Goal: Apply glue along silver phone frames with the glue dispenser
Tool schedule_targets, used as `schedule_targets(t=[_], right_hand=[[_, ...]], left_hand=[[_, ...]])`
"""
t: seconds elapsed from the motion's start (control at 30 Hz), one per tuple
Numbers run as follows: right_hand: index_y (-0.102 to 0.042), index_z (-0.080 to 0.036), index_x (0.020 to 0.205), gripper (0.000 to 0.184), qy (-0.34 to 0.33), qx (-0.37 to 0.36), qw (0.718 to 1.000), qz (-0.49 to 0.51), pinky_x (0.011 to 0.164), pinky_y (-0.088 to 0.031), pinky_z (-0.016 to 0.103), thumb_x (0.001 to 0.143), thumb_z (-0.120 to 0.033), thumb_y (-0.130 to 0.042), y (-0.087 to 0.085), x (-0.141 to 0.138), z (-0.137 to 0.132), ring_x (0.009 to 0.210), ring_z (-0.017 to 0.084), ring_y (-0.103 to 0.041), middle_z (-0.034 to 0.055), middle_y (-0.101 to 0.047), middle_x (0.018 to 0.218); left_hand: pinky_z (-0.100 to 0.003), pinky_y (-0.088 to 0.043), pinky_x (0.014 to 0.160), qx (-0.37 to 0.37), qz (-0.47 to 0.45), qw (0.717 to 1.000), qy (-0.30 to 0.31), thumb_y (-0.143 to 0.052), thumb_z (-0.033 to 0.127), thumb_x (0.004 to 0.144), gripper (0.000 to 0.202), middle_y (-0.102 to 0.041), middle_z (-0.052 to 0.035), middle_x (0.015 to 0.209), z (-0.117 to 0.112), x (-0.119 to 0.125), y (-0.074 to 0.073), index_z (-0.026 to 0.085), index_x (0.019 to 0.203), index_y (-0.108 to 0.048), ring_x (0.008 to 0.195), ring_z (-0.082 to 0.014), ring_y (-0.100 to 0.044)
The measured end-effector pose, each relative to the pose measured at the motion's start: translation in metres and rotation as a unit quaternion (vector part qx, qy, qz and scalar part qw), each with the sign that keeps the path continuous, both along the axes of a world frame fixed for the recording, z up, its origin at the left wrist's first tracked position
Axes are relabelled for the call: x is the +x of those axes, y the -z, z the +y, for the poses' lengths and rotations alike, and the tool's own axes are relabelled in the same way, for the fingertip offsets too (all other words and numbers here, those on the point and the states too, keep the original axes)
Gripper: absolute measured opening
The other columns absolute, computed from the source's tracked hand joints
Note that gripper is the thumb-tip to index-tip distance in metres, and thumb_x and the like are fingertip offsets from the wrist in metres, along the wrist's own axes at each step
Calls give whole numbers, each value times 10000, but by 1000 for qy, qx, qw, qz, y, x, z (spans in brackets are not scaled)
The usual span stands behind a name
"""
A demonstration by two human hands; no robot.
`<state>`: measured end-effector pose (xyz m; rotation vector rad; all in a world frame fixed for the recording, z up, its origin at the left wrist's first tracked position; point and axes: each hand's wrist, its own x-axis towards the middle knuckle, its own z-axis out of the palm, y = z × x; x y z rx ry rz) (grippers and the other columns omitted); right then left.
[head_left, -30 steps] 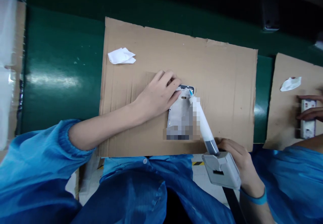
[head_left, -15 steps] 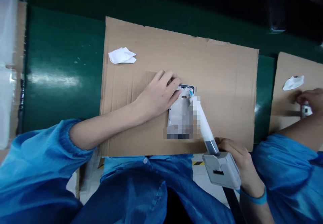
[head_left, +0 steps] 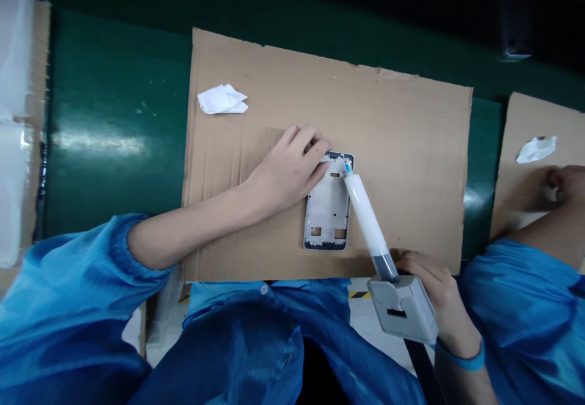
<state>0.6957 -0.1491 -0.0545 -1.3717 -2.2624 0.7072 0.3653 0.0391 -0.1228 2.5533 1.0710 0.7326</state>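
Note:
A silver phone frame (head_left: 326,210) lies flat on a sheet of brown cardboard (head_left: 402,149). My left hand (head_left: 286,170) rests on the frame's upper left corner, its fingers curled and pressing it down. My right hand (head_left: 434,298) is wrapped round a grey dispenser gun (head_left: 402,307) with a long white syringe tube (head_left: 365,219). The tube's blue tip (head_left: 347,166) touches the frame's top right corner.
A crumpled white wipe (head_left: 222,100) lies at the cardboard's upper left. The cardboard sits on a green bench (head_left: 114,119). At the right, another person's blue-sleeved arm (head_left: 543,234) reaches over a second cardboard sheet (head_left: 525,173) with a white wipe (head_left: 536,149).
My hands, the frame and the dispenser have barely moved. The other person's arm at the right has swung across their cardboard, covering the part they held.

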Motion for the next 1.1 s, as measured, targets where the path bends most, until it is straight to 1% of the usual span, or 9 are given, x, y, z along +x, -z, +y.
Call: schedule_targets(t=[0.1, 0.17, 0.3, 0.37, 0.6, 0.73, 0.93, 1.1], right_hand=[[-625, -230, 1020, 101, 6, 10, 1000, -9, 631, -527, 309, 1111, -199, -657, 0, -1, -1, 692, 178, -663, 5, -648, 826], [-627, -232, 1037, 86, 3, 15, 1000, -13, 643, -546, 315, 1109, -190, -647, 0, -1, -2, 702, 182, -679, 8, -662, 838], [-631, -230, 1069, 69, -6, 10, 1000, -20, 680, -579, 315, 1108, -194, -675, 2, 1, -3, 741, 176, -705, 6, -691, 866], [-634, -230, 1063, 70, -3, 9, 1000, -18, 676, -573, 321, 1100, -200, -685, 3, 2, -4, 755, 180, -711, 12, -698, 874], [-627, -225, 1043, 97, -6, 9, 1000, -14, 652, -553, 314, 1131, -205, -664, 2, 2, -3, 720, 169, -683, 5, -663, 842], [-627, -229, 1045, 83, -5, 11, 1000, -11, 641, -571, 320, 1104, -205, -680, 0, 0, -2, 716, 172, -690, 2, -675, 839], [-645, -230, 1041, 72, -7, 12, 1000, -14, 658, -589, 337, 1055, -163, -667, 1, 1, -2, 733, 195, -717, 16, -703, 852], [-639, -232, 1059, 65, -5, 13, 1000, -10, 659, -573, 337, 1066, -169, -652, 1, 1, -2, 720, 189, -701, 6, -687, 846]], left_hand=[[-538, -619, 1148, -9, -4, 1000, 2, -516, 301, 1277, 276, -741, -184, 1394, 0, 0, 1, 162, 1380, -732, 1243, -346, -680], [-540, -622, 1142, -8, -6, 1000, 6, -515, 305, 1277, 284, -741, -191, 1390, 0, -1, 0, 151, 1376, -732, 1236, -349, -682], [-568, -621, 1143, -27, -8, 1000, 9, -522, 309, 1272, 291, -735, -203, 1419, 0, -1, -1, 151, 1391, -736, 1253, -365, -680], [-574, -618, 1149, -36, -9, 999, 7, -531, 309, 1269, 281, -733, -198, 1423, 0, -1, -1, 165, 1392, -739, 1260, -365, -678], [-564, -623, 1140, -21, -8, 1000, 11, -525, 306, 1274, 283, -731, -203, 1414, 0, -1, 0, 147, 1380, -733, 1245, -359, -680], [-583, -627, 1126, -27, -12, 999, 13, -515, 315, 1274, 298, -739, -209, 1410, 0, -1, 0, 147, 1384, -735, 1244, -369, -681], [-563, -628, 1139, -22, -6, 1000, 13, -531, 306, 1271, 278, -736, -200, 1405, -1, -1, -1, 153, 1387, -731, 1247, -359, -687], [-578, -629, 1137, -19, -11, 1000, 20, -529, 310, 1272, 282, -736, -203, 1393, 1, -1, 0, 147, 1375, -735, 1238, -364, -688]])
